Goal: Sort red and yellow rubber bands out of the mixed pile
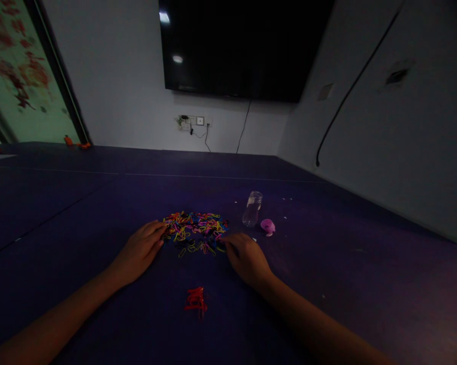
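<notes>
A loose pile of mixed-colour paper clips [192,230] lies on the purple surface between my hands. My left hand [143,248] rests at the pile's left edge, fingers stretched out and touching the outer clips, thumb apart and below. At the right edge, my right hand [246,257] has its fingers curled, with the fingertips down at the clips; whatever they pinch is hidden. Nearer to me, a small separate heap of red paper clips [195,300] lies between my forearms.
A clear, open bottle [252,209] stands beyond my right hand, with a pink cap [267,226] beside it. White scraps dot the surface. Behind are a wall-mounted screen [243,48], sockets [195,121] with cables, and a side wall [395,137] on the right.
</notes>
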`<state>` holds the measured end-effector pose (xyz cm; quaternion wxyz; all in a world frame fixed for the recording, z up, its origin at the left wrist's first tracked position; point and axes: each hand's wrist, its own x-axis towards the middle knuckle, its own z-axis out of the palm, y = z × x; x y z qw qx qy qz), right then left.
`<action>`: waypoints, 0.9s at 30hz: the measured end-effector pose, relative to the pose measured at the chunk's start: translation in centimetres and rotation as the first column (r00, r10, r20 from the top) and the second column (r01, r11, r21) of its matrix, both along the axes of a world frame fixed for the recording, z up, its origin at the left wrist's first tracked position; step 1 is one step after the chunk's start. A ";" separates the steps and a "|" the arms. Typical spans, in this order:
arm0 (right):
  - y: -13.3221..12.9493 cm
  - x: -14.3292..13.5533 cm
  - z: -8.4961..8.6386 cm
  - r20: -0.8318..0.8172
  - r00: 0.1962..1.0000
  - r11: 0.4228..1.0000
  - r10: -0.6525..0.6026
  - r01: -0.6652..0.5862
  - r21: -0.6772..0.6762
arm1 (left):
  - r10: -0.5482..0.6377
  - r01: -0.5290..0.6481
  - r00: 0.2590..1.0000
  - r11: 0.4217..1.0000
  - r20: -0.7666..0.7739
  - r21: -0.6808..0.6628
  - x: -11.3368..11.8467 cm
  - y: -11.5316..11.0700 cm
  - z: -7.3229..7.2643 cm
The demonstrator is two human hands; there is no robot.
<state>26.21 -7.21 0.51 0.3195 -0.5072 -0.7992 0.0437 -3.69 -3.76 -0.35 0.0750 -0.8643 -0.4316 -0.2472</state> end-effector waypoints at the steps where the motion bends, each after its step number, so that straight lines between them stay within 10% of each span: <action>1: 0.0 0.0 0.0 -0.002 1.000 1.000 -0.001 0.001 0.004 | 0.007 -0.007 1.000 1.000 0.012 0.016 0.0 0.0 0.1; 27: 0.3 0.1 -0.2 -0.017 0.999 0.999 0.034 -0.034 0.027 | -0.118 0.113 0.992 0.990 0.053 0.078 0.8 -0.8 0.6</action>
